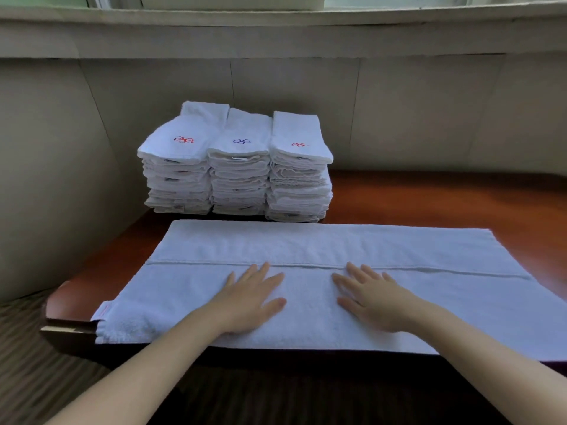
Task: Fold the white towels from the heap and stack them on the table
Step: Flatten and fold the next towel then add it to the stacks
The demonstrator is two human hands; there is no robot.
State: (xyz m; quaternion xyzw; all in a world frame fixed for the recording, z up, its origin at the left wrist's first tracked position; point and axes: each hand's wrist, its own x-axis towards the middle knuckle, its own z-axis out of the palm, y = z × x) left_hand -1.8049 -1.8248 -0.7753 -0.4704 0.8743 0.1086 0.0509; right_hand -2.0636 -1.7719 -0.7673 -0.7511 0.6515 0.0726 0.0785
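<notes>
White terry towel [306,250] lies folded lengthwise across your desk [429,197], its right end cut off by the frame. Red and blue stitched marks on the stacks [236,167] behind are unreadable. Your left hand [250,297] and right hand [368,297] press flat, fingers spread, on its near half.

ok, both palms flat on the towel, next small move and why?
Probably slide both hands outward to its ends and fold it crosswise. The left hand and right hand lie flat mid-towel, which looks folded lengthwise once, far wider than the stacks behind.
</notes>
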